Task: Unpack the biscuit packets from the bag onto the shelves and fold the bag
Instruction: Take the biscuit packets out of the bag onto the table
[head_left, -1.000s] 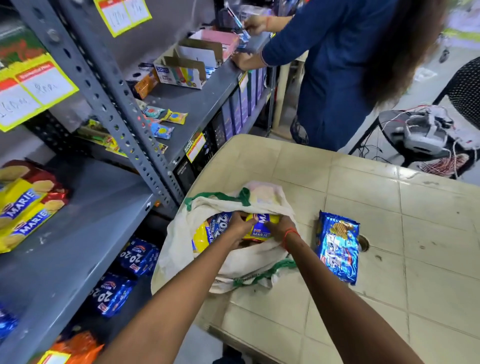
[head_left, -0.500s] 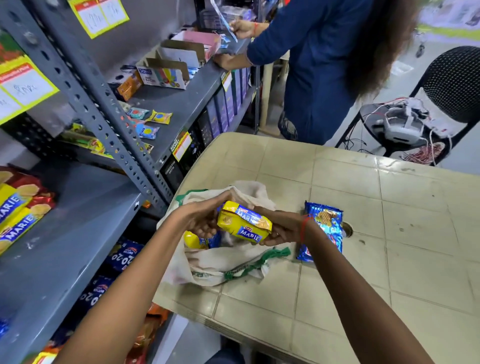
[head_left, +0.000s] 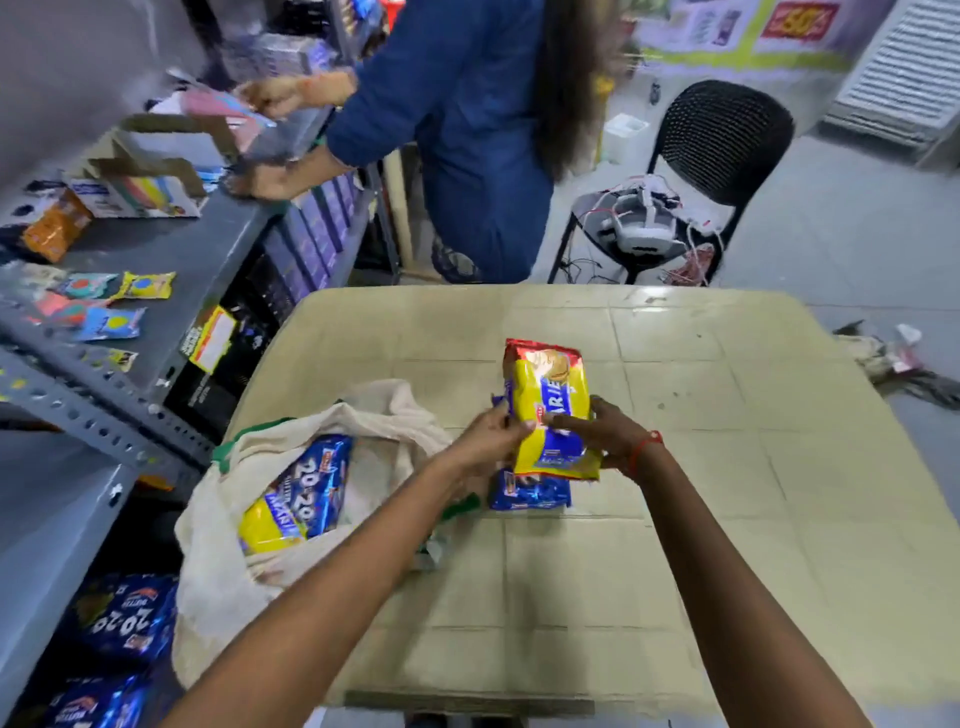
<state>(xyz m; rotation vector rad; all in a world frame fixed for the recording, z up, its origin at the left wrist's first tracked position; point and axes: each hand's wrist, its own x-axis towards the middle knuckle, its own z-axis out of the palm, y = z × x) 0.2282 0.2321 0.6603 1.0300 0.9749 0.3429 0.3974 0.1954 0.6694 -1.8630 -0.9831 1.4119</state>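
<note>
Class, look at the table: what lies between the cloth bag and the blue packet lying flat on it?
In the head view, only the person's left forearm crosses between cloth bag and blue packet.

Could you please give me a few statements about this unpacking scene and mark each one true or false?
1. Both hands hold the yellow Marie packet. True: the left hand and right hand grip it from either side.
2. The cloth bag is empty. False: a 20-20 packet lies in its open mouth.
3. A blue packet lies on the table under the held packet. True.
4. The black chair has nothing on its seat. False: a headset-like device with wires sits there.
5. The bag is already folded. False: it lies open and crumpled at the table's left edge.
</note>
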